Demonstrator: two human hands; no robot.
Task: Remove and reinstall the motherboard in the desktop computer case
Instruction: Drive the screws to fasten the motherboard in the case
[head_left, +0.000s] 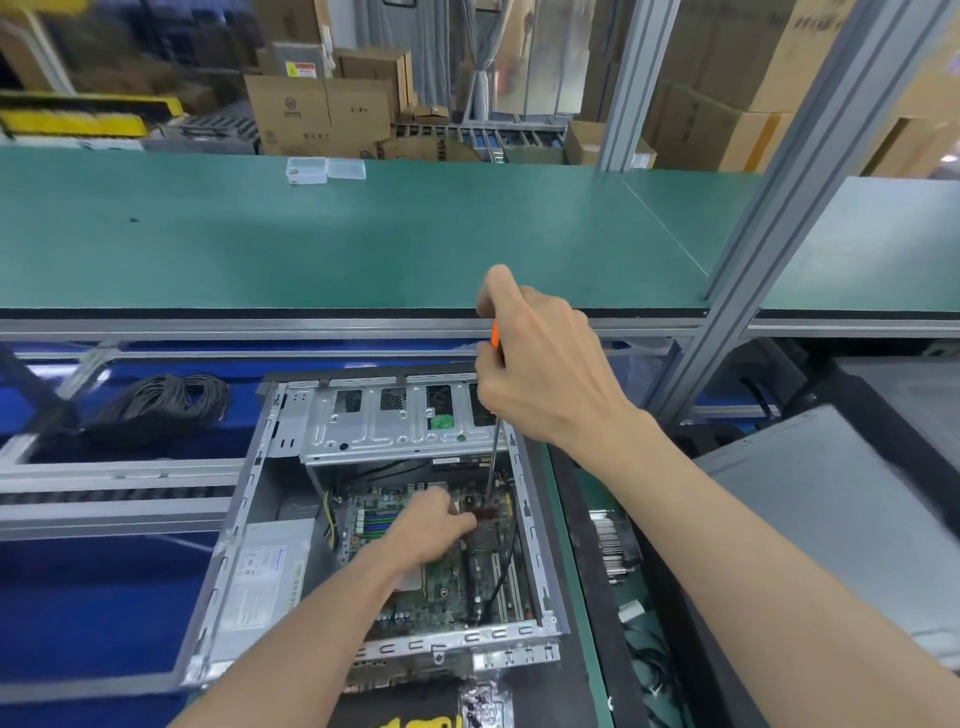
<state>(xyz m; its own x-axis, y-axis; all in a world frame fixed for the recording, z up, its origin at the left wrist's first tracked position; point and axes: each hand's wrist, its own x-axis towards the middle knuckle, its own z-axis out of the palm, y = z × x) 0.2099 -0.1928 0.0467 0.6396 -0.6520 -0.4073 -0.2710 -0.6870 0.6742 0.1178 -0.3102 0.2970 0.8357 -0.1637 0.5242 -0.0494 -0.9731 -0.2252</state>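
From the head view, the computer case lay open on its side, and the motherboard sat inside it, below the metal drive cage. The right hand was curled round the orange handle of a screwdriver, whose tip reached down to the board's far right corner. The left hand rested on the board just beside the tip; whether it pinched a screw could not be told. The board looked seated, so screws were being worked; removing or refitting, uncertain.

Green motherboard lies flat inside the open metal case.
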